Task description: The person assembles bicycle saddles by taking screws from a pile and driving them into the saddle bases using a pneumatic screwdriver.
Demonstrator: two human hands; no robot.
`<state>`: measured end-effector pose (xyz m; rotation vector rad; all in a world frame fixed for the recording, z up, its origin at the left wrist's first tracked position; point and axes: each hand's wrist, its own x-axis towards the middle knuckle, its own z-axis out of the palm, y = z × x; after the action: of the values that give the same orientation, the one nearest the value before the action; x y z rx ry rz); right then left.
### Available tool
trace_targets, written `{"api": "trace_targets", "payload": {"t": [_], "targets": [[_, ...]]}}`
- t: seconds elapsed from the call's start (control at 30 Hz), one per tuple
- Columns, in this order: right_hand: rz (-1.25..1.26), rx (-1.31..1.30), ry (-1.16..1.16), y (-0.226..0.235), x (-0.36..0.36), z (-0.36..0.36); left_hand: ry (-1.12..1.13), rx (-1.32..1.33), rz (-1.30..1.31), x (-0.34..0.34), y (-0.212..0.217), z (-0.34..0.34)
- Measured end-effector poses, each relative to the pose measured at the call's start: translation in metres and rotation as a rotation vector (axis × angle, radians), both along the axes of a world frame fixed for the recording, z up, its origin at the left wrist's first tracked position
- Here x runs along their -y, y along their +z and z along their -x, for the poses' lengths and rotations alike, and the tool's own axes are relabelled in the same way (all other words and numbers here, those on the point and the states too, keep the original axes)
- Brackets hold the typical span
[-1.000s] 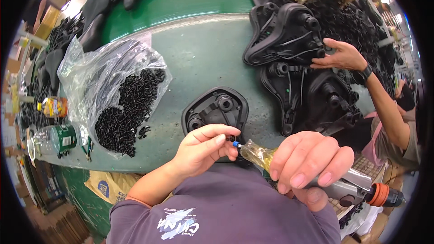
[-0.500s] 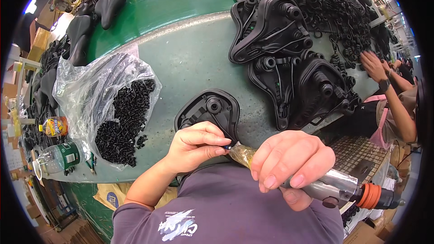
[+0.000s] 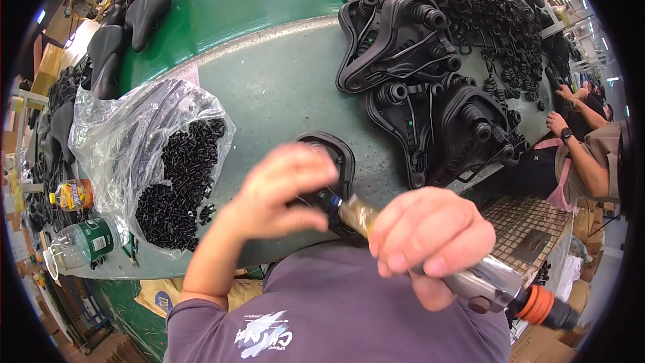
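Observation:
In my right hand (image 3: 433, 242) is a silver air screwdriver (image 3: 496, 284), its fingers wrapped around the barrel. Yellowed tape covers the nose, and the tip with a blue ring points left into the underside of a black bicycle saddle (image 3: 344, 156). That saddle lies upside down at the table's near edge, partly covered by my left hand (image 3: 279, 188). Smeared by motion, the left hand hovers over it with thumb and fingers apart, and nothing shows between them. Whether the tip touches a screw, I cannot make out.
Left of the saddle, a clear plastic bag (image 3: 121, 134) spills small black screws (image 3: 178, 185). Bottles (image 3: 84, 238) stand beside it. Upturned saddles (image 3: 403, 47) are stacked to the right, near a heap of black springs (image 3: 504, 33). A co-worker's arm (image 3: 584, 158) is at far right.
My left hand has come off the screwdriver tip, its fingers spreading as it moved up over the saddle. The screwdriver's rear end has dipped slightly. At right, the co-worker's hands have shifted.

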<state>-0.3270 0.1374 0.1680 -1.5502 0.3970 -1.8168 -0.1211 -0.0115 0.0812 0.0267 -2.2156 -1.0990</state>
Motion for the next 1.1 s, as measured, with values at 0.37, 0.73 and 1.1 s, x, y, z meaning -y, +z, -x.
{"api": "trace_targets", "payload": {"t": [0.37, 0.73, 1.1], "targets": [[-0.112, -0.436, -0.253, -0.033, 0.04, -0.018, -0.175, 0.15, -0.21, 0.056, -0.08, 0.028], [-0.266, -0.399, -0.228, -0.058, 0.073, -0.018, 0.055, 0.157, -0.27, 0.033, -0.079, 0.028], [0.023, -0.084, -0.305, -0.012, 0.002, 0.017, 0.435, 0.2, -0.279, 0.104, -0.024, -0.016]]}}
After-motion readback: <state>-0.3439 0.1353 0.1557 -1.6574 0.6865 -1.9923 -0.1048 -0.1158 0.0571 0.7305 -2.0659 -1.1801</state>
